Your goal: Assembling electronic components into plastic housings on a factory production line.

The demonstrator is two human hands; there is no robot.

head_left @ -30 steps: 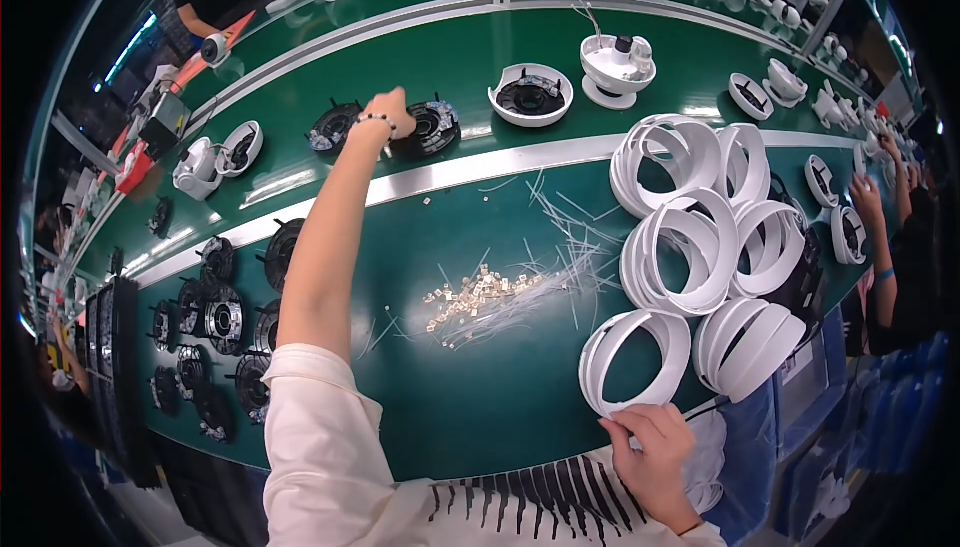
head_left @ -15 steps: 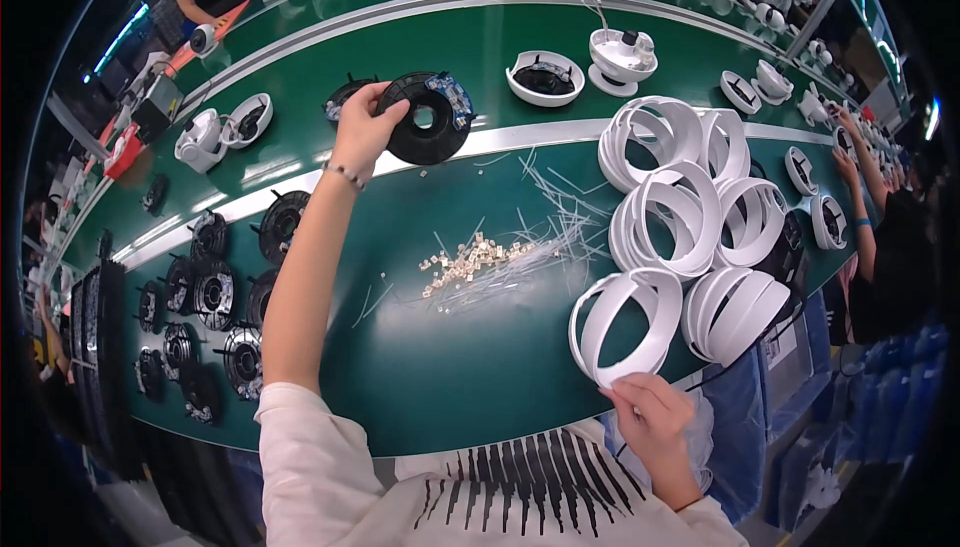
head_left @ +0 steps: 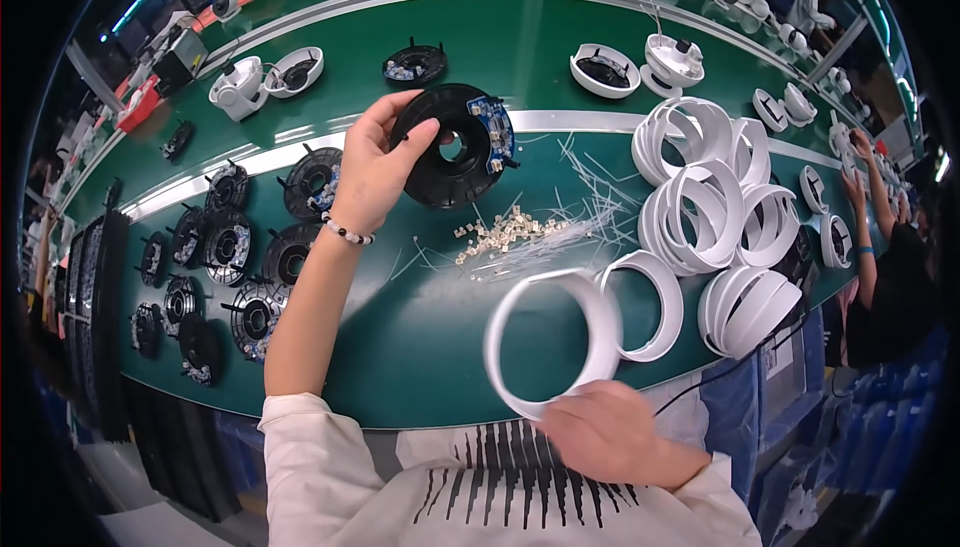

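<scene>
My left hand grips a round black plastic disc by its left side, thumb across its face. The disc has a hole in its middle and a blue circuit board along its right edge, and is held up above the bench. My right hand pinches the lower rim of a white plastic ring, which is slightly blurred and tilted above the bench's front part. Just behind that ring, another white ring stands on the green bench.
More white rings are stacked at the right. Small cream connectors and clear plastic strips lie mid-bench. Several black discs with boards sit at the left. White camera housings stand farther back. A co-worker's arm is at the far right.
My right hand has drawn one white ring away from the stack, to the left. My left hand has brought the black disc nearer and a little right. The view has shifted slightly.
</scene>
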